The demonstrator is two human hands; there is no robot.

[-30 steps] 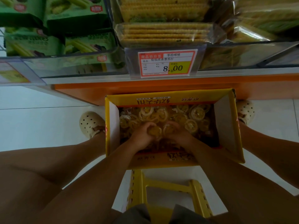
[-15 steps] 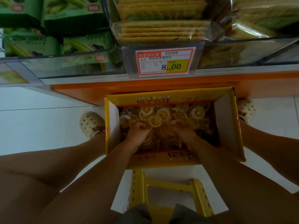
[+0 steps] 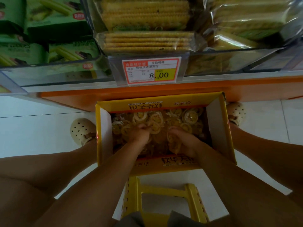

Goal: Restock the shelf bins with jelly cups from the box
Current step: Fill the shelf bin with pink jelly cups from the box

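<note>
An open yellow cardboard box stands on the floor between my feet, full of yellow jelly cups. Both hands are down inside it. My left hand digs into the cups at the box's left middle, fingers curled round some of them. My right hand is beside it on the right, fingers curled round a handful of cups. The clear shelf bins sit above and behind the box.
The bins hold green cookie boxes at left and cracker packs in the middle and right, with a price tag reading 8.00. An orange shelf base runs behind the box. A yellow stool is under me.
My hands have drawn apart and pushed deeper into the cups, each closing on a handful. The view has tipped slightly toward the shelf.
</note>
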